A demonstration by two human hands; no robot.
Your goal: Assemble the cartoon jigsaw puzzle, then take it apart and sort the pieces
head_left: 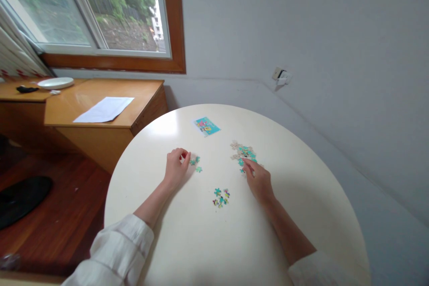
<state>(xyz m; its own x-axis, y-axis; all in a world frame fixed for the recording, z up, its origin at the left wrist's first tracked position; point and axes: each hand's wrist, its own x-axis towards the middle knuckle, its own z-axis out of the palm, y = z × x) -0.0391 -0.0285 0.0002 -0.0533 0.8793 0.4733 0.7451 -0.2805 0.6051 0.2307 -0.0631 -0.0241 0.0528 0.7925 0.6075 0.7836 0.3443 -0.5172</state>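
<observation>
On the round white table, loose jigsaw puzzle pieces lie in three groups. My left hand [176,164] is closed in a pinch beside the small left group of teal puzzle pieces [199,169]. What its fingertips hold, if anything, is too small to make out. At the right, my right hand [259,181] is also pinched, its fingertips at the near edge of the largest pile of puzzle pieces [246,151]. Some of those show their plain backs, and the hand covers part of the pile. Nearer to me, between both forearms, several colourful puzzle pieces [220,198] form a cluster.
A teal picture card [207,126] with cartoon figures lies toward the table's [208,250] far edge. To the left stands a wooden desk [147,103] bearing a paper sheet [104,109] and a white plate [56,83]. A wall [318,31] with a socket borders the right.
</observation>
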